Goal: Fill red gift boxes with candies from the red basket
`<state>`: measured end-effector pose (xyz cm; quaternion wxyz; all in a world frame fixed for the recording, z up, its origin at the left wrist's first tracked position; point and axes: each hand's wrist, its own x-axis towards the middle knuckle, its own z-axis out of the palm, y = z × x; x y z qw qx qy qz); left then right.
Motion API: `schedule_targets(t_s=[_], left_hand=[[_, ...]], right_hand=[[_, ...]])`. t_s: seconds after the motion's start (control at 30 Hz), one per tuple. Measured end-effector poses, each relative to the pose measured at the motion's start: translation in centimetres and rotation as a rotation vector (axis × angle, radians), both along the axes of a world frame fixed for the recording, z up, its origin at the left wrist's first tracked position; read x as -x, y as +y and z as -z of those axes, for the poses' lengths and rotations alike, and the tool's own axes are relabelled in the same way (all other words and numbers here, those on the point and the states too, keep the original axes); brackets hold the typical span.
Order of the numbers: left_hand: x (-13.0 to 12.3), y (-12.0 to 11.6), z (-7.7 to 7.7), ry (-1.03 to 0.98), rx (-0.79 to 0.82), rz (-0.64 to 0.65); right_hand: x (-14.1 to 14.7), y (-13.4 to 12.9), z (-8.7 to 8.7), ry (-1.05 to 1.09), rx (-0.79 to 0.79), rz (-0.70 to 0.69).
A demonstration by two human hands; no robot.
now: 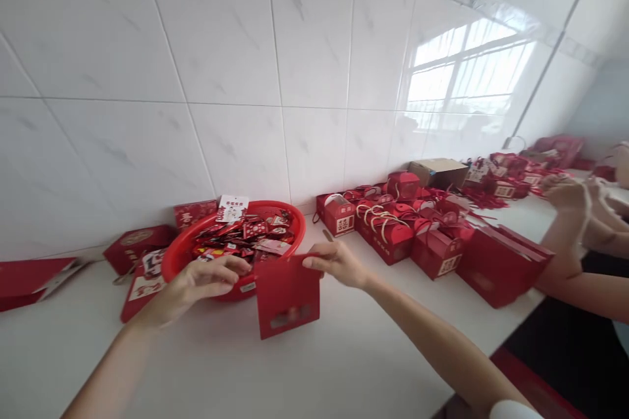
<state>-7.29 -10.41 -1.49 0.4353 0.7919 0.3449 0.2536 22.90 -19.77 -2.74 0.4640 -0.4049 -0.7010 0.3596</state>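
Observation:
A red paper gift box [289,288] with a window cut near its lower edge stands upright above the counter, in front of a red plastic basin. My right hand [339,263] grips its top right corner between thumb and fingers. To the left of the box, my left hand [209,281] hovers by the basin's front rim, fingers loosely bent and apart from the thumb, with nothing visible in it. The red basin [296,222] is filled with small wrapped packets [255,229], and a white printed card [232,208] leans at its back rim.
Rows of red gift boxes [388,236] with rope handles line the counter [344,353] along the tiled wall. Behind them sits an open cardboard box [439,171]. At right are another person's hands [570,196]. Flat red boxes [34,278] lie at far left.

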Motion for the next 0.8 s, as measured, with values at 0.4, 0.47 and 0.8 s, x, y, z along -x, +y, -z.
schedule_targets(t_s=[0.4,0.47,0.8], left_hand=[[-1.5,-0.1,0.1,0.108,-0.091,-0.077],[-1.3,0.2,0.5,0.11,-0.104,-0.099],[-0.9,0.9,2.5,0.071,-0.153,-0.173]], right_hand=[[-25.1,-4.2,-14.8,0.034,-0.306,1.322],[-27.8,-3.2,-14.1,-0.033,-0.215,1.469],[-32.9,4.3,-9.2,-0.213,0.036,1.567]])
